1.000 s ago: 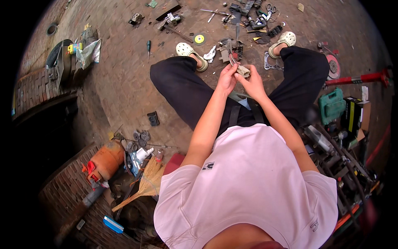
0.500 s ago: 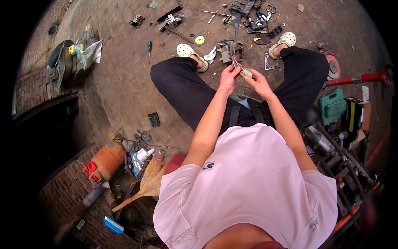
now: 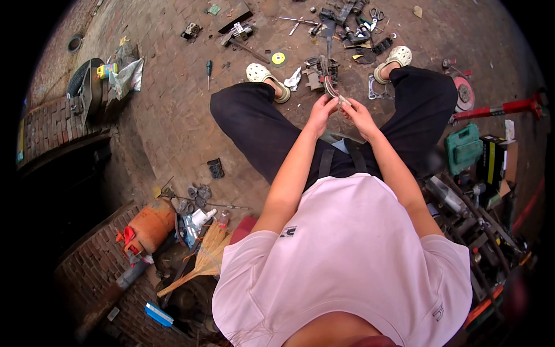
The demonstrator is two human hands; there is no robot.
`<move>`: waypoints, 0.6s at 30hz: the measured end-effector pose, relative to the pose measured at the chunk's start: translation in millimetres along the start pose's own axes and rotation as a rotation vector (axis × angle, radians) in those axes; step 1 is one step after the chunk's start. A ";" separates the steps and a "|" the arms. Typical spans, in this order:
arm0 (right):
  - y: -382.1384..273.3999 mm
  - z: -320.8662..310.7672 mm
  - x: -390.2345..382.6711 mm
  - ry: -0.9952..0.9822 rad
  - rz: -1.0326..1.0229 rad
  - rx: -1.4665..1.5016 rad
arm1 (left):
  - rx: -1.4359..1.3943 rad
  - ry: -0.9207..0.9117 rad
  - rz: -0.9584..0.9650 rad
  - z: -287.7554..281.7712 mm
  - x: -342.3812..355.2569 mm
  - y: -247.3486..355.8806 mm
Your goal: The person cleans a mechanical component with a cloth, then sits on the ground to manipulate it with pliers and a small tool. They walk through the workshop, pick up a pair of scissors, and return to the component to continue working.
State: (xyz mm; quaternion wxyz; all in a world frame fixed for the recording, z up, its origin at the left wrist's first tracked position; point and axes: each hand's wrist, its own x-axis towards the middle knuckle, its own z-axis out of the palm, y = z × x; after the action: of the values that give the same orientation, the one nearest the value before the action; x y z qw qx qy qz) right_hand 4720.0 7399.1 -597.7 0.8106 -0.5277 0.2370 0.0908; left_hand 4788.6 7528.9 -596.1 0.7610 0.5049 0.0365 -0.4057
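Between my knees, my left hand (image 3: 320, 115) is closed, with thumb and fingers pinching a bundle of wires (image 3: 330, 88) near its lower end. My right hand (image 3: 361, 119) is closed beside it, gripping a small pale wire connector (image 3: 343, 100) where the wires end. The fingertips of both hands nearly meet there and partly cover the connector. From it the wires run up, some reddish and some pale, to a dirty dark metal and plastic unit (image 3: 315, 78) on the brick ground between my shoes.
A flat metal gasket (image 3: 376, 88) lies by my right shoe, a white crumpled rag (image 3: 293, 80) by my left. Ahead are a hammer (image 3: 248, 49), a yellow disc (image 3: 278, 58), scissors (image 3: 376, 17) and a screwdriver (image 3: 208, 69). A red jack handle (image 3: 503, 110) and green case (image 3: 463, 148) lie right.
My right hand has shifted slightly left and its fingers have closed in toward my left hand. The connector is now more covered, and the wires bend lower over my left fingertips.
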 end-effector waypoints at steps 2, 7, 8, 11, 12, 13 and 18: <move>-1.1 4.3 -1.4 -0.014 0.061 0.133 | -0.008 -0.028 -0.050 -1.5 -3.3 -3.4; -5.3 5.6 -1.8 -0.033 0.169 0.138 | -0.069 -0.071 -0.050 0.3 -5.1 -0.1; -7.2 7.3 -1.7 -0.045 0.183 0.127 | -0.080 -0.069 -0.046 -2.5 -4.7 -1.2; -17.4 6.0 5.9 -0.025 0.189 0.067 | -0.113 -0.040 0.025 4.8 -2.6 17.7; -26.1 5.7 7.2 -0.021 0.200 0.083 | -0.139 -0.013 0.046 4.8 -1.7 24.8; -32.3 1.5 11.3 0.013 0.196 0.066 | -0.163 0.042 0.053 4.6 0.4 35.7; -55.6 -34.7 61.5 0.297 0.128 -0.113 | -0.216 0.259 -0.031 -16.0 44.9 102.1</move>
State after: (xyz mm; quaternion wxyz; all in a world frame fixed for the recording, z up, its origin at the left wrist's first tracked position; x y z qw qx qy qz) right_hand 4785.6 7337.9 -593.5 0.7284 -0.5637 0.3818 0.0766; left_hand 4891.1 7532.0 -549.4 0.7934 0.4676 0.1854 -0.3428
